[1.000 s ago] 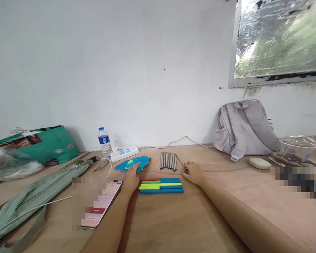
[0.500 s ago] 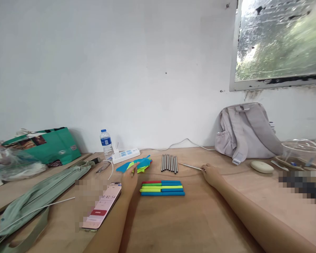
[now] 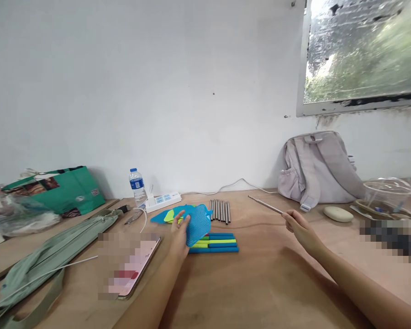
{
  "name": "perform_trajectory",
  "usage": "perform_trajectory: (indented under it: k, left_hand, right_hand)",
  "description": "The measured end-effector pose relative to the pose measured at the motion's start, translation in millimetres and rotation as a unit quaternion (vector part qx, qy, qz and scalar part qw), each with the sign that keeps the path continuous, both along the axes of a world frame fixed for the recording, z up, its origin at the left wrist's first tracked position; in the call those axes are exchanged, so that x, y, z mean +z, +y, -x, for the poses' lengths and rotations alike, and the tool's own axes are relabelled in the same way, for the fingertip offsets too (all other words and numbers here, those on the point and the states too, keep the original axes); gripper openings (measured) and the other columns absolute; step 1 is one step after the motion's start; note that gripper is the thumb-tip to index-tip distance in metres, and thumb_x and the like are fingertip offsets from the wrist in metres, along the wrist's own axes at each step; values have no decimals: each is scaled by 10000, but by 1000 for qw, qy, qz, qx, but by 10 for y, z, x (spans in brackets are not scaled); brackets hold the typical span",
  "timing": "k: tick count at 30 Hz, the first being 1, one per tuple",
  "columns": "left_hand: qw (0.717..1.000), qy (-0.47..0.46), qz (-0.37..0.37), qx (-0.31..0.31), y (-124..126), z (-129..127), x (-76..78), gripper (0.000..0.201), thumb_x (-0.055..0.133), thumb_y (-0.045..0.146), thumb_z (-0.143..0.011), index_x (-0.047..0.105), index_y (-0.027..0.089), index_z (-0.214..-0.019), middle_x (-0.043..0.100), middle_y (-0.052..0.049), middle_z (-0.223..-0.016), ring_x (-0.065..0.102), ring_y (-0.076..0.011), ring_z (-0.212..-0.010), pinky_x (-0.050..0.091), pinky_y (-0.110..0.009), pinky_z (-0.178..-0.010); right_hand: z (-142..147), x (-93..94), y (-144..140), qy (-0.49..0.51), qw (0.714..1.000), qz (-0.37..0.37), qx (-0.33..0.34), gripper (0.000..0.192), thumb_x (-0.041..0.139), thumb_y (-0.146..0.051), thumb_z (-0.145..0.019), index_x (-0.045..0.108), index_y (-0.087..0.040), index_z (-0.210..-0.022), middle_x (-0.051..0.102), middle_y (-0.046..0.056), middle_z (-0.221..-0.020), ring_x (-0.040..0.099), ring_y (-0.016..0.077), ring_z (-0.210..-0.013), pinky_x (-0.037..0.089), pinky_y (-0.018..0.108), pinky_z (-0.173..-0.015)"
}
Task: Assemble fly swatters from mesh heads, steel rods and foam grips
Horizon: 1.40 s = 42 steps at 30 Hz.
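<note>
My left hand (image 3: 180, 235) grips a blue mesh fly swatter head (image 3: 198, 225), raised off the table with its narrow neck pointing right. Behind it lies a pile of blue and yellow-green swatter heads (image 3: 162, 216). In my right hand (image 3: 297, 225) is a thin telescopic metal rod (image 3: 265, 204), pinched at its near end and slanting up to the left above the table. Several metal tubes (image 3: 220, 211) lie in a row between the hands. Nearer to me are coloured tube handles (image 3: 222, 250) in blue, yellow, green and red, partly hidden by the held head.
A phone (image 3: 135, 269) lies left of my left forearm. Further back stand a water bottle (image 3: 136, 185) and a white power strip (image 3: 163, 201) with a cable along the wall. A grey backpack (image 3: 324, 169), a pale oval case (image 3: 338, 214) and a clear plastic container (image 3: 387, 194) are on the right.
My left hand has lifted the blue swatter head from the pile and moved right. My right hand has risen and shifted right with the metal rod.
</note>
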<state>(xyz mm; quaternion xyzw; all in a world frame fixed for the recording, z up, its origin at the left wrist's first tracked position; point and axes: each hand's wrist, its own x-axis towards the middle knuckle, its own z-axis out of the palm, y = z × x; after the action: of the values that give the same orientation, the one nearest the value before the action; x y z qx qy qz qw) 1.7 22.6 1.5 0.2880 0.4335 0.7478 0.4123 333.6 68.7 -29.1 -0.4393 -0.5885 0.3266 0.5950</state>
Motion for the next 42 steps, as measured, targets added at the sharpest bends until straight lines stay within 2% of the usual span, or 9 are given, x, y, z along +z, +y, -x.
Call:
perform_trajectory:
  k: [4, 8, 12, 17, 26, 35, 42]
  left_hand:
    - [998, 47, -6, -43, -69, -175, -27, 484, 685, 360, -591, 498, 223, -1016, 621, -9, -831, 599, -157, -764, 480, -277, -659]
    - [997, 41, -11, -62, -74, -292, -90, 456, 709, 348, -551, 517, 195, -935, 623, -45, -905, 595, -170, -813, 470, -282, -697]
    - [996, 38, -9, -76, -81, -345, -123, 446, 712, 340, -546, 514, 192, -918, 629, -39, -892, 593, -165, -812, 462, -266, -687]
    - [997, 23, 7, -72, -77, -338, -120, 428, 708, 326, -552, 506, 198, -908, 627, -29, -896, 593, -155, -797, 459, -260, -680]
    - [997, 10, -12, -79, -45, -311, -153, 465, 730, 334, -516, 517, 188, -903, 616, -33, -899, 577, -156, -817, 448, -271, -720]
    - [996, 2, 0, -88, -86, -313, -108, 463, 733, 313, -528, 516, 185, -916, 622, -26, -863, 586, -150, -763, 457, -282, -712]
    - [996, 0, 9, -88, -83, -304, -113, 473, 738, 314, -523, 519, 195, -925, 622, -10, -840, 592, -144, -750, 459, -286, -724]
  right_hand:
    - [119, 162, -166, -80, 995, -51, 23, 240, 531, -444, -731, 503, -208, -697, 402, -37, -595, 365, 110, -564, 321, 222, -512]
    - [184, 137, -225, -131, 987, -62, 68, 217, 514, -430, -745, 505, -216, -711, 397, -42, -583, 352, 108, -532, 302, 224, -498]
    - [222, 110, -237, -161, 981, -75, 78, 173, 514, -378, -757, 505, -211, -711, 398, -46, -576, 347, 101, -524, 285, 220, -497]
    - [221, 99, -229, -159, 982, -71, 79, 171, 512, -377, -758, 503, -211, -717, 411, -44, -585, 357, 106, -533, 291, 222, -506]
    - [226, 79, -228, -174, 980, -74, 67, 209, 470, -410, -776, 487, -207, -731, 432, -30, -618, 387, 118, -569, 316, 235, -539]
    - [245, 85, -262, -184, 977, -78, 73, 229, 396, -411, -817, 444, -199, -744, 404, -27, -648, 389, 115, -587, 343, 234, -550]
    - [215, 86, -232, -250, 962, -94, 57, 235, 394, -420, -821, 456, -199, -768, 401, -35, -616, 382, 112, -560, 323, 237, -526]
